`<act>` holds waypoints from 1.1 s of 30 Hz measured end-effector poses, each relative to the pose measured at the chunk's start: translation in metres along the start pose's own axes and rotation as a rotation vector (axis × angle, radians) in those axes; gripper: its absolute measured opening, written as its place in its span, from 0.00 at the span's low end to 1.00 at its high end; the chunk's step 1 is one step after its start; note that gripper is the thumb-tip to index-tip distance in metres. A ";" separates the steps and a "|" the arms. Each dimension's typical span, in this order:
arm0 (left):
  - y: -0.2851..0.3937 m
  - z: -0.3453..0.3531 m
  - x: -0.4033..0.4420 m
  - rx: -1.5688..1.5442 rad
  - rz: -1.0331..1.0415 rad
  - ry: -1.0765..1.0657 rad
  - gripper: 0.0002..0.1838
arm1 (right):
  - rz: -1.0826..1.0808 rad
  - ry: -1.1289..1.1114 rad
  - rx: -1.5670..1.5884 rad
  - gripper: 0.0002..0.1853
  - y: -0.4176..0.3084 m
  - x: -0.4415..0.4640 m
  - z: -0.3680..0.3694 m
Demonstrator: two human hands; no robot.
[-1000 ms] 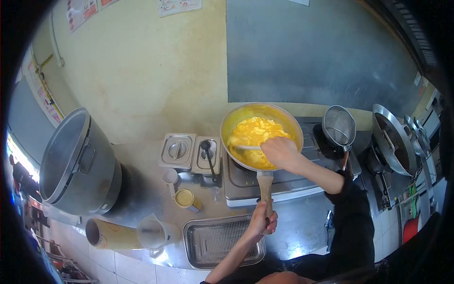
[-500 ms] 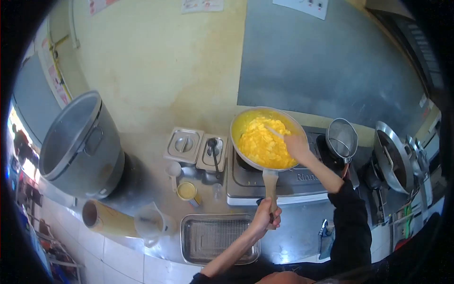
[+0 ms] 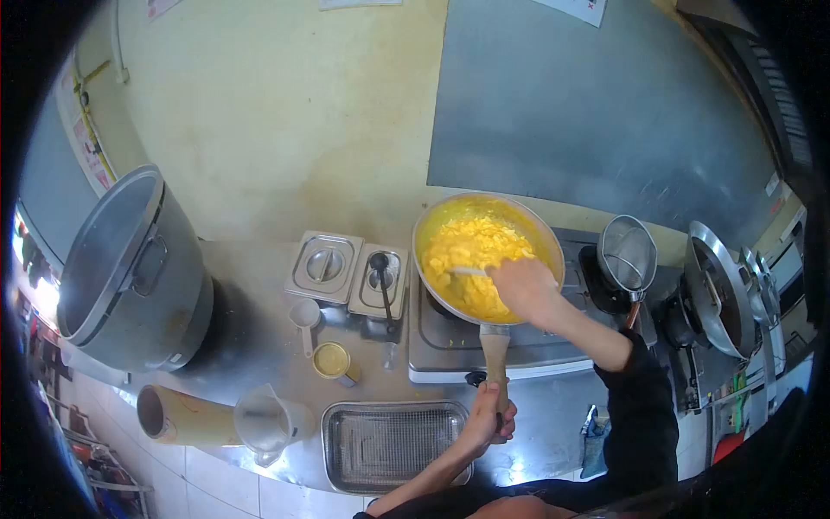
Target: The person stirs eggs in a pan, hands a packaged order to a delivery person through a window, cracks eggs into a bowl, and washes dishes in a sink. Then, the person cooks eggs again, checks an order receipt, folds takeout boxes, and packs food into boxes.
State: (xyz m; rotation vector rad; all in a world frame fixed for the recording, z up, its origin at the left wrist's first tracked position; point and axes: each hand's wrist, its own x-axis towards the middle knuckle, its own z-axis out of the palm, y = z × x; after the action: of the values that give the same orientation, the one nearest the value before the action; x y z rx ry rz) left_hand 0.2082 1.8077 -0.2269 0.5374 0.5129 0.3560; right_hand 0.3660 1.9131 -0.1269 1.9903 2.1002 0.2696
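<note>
A frying pan (image 3: 545,229) with a long pale handle (image 3: 494,346) sits on the gas stove (image 3: 432,350). Soft yellow scrambled egg (image 3: 484,242) fills much of it. Around the end of the pan's handle, the fingers of my left hand (image 3: 487,419) are closed. My right hand (image 3: 526,287) is over the pan's right side, closed on a pale spatula (image 3: 467,271). The spatula's tip reaches into the egg at the left; the fingers hide its other end.
To the left stand a large metal pot (image 3: 143,277), lidded steel containers (image 3: 324,264), an open can (image 3: 332,360), a plastic jug (image 3: 264,424) and a roll (image 3: 186,415). A wire-rack tray (image 3: 393,406) lies in front. A strainer (image 3: 627,251) and wok (image 3: 722,294) are at right.
My right hand has moved left and down over the pan, and the spatula tip has swept to the egg's left side. The egg looks shifted. My left hand stays on the handle.
</note>
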 end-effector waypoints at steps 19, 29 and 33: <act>0.012 0.000 0.001 -0.050 -0.004 -0.029 0.16 | 0.145 -0.199 -0.088 0.10 0.053 -0.067 -0.069; 0.004 -0.002 0.003 0.047 0.003 -0.006 0.22 | 0.264 0.008 -0.081 0.09 0.052 0.038 0.037; 0.004 -0.004 0.002 -0.005 0.013 -0.043 0.21 | 0.453 0.002 0.115 0.11 0.087 0.045 0.001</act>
State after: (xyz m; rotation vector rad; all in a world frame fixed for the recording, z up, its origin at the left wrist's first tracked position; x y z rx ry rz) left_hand 0.2072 1.8133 -0.2289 0.5428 0.4669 0.3573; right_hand 0.4471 1.9627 -0.1046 2.5197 1.6733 0.2305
